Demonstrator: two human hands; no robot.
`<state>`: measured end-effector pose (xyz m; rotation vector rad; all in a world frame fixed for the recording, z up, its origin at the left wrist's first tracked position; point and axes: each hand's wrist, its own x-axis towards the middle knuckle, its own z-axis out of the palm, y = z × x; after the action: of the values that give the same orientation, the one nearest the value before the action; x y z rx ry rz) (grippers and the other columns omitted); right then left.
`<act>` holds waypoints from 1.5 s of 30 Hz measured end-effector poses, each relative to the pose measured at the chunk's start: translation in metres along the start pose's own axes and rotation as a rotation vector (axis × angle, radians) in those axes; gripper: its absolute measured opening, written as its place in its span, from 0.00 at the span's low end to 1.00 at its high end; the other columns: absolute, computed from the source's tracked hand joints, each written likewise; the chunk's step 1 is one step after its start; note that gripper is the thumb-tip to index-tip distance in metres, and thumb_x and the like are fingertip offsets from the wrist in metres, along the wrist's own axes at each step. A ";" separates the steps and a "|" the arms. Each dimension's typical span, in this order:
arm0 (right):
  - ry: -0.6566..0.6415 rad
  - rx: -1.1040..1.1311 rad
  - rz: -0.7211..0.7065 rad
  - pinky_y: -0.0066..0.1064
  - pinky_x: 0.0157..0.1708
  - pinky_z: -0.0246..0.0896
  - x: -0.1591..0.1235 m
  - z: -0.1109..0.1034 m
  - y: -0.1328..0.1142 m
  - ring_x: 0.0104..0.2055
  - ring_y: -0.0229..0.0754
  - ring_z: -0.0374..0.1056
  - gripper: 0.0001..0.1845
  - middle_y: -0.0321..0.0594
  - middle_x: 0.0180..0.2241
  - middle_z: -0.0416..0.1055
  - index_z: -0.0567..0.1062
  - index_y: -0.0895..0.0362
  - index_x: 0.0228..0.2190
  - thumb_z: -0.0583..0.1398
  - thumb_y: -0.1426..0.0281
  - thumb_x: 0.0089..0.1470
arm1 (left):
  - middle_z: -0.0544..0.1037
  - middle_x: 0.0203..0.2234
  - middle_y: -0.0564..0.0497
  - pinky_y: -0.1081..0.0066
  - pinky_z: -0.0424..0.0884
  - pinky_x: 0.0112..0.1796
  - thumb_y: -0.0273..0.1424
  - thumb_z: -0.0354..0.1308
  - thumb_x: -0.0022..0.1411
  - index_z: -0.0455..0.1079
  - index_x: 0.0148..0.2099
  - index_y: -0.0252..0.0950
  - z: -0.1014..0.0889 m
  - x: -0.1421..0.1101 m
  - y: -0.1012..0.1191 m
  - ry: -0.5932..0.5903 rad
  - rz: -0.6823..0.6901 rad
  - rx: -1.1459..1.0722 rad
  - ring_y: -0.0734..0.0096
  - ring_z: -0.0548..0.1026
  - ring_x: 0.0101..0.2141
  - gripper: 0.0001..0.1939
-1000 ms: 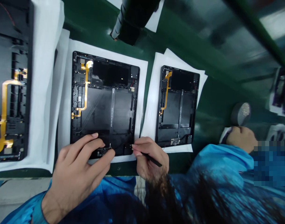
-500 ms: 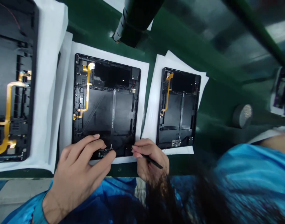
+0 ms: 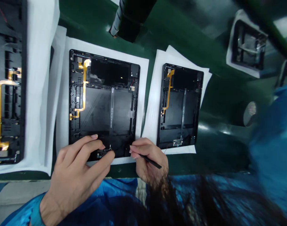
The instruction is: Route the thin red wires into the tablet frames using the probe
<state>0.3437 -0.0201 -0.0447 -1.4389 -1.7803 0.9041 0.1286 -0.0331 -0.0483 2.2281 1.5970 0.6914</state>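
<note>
Black tablet chassis [image 3: 103,103] lies with its open interior upward on a white paper sheet [image 3: 63,94], apparently to shield it from the green desk [image 3: 204,150]. Left hand [image 3: 75,169] is open, palm down, its fingertips [image 3: 102,147] on the lower edge beside a small circuit board [image 3: 103,153], seemingly pinning the frame steady. Right hand [image 3: 149,164] is closed in a pen grip around a slim black spudger [image 3: 151,161], a hold suited to fine control near the lower right corner. Similar chassis [image 3: 181,106] lies alongside on separate paper.
</note>
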 end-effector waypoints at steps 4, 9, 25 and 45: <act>-0.009 -0.007 -0.034 0.31 0.30 0.76 0.000 0.002 0.002 0.32 0.40 0.78 0.09 0.36 0.31 0.80 0.78 0.51 0.42 0.61 0.75 0.62 | 0.73 0.46 0.55 0.67 0.62 0.54 0.31 0.54 0.75 0.72 0.50 0.46 0.001 0.001 0.001 0.001 0.002 -0.018 0.68 0.70 0.58 0.07; -0.036 -0.054 -0.084 0.33 0.33 0.77 0.001 0.001 0.001 0.34 0.42 0.78 0.08 0.39 0.33 0.79 0.77 0.51 0.42 0.62 0.75 0.62 | 0.72 0.46 0.55 0.67 0.62 0.56 0.31 0.55 0.75 0.72 0.50 0.46 0.000 0.002 0.001 -0.005 -0.003 -0.025 0.68 0.70 0.57 0.07; 0.003 -0.124 -0.133 0.34 0.27 0.75 -0.001 0.001 -0.001 0.31 0.43 0.77 0.09 0.38 0.30 0.77 0.75 0.52 0.40 0.60 0.77 0.60 | 0.75 0.45 0.56 0.63 0.73 0.55 0.33 0.60 0.74 0.73 0.55 0.45 -0.002 -0.006 -0.003 0.012 -0.019 -0.014 0.67 0.71 0.59 0.10; 0.366 -0.127 0.243 0.38 0.34 0.79 0.008 0.008 -0.021 0.36 0.48 0.81 0.13 0.42 0.38 0.84 0.77 0.49 0.48 0.55 0.62 0.68 | 0.70 0.57 0.59 0.62 0.80 0.54 0.40 0.40 0.82 0.76 0.46 0.35 -0.019 -0.005 -0.011 0.015 0.040 -0.030 0.64 0.66 0.63 0.25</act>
<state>0.3249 -0.0163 -0.0311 -1.8008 -1.4333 0.6012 0.1082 -0.0343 -0.0394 2.2436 1.5426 0.7400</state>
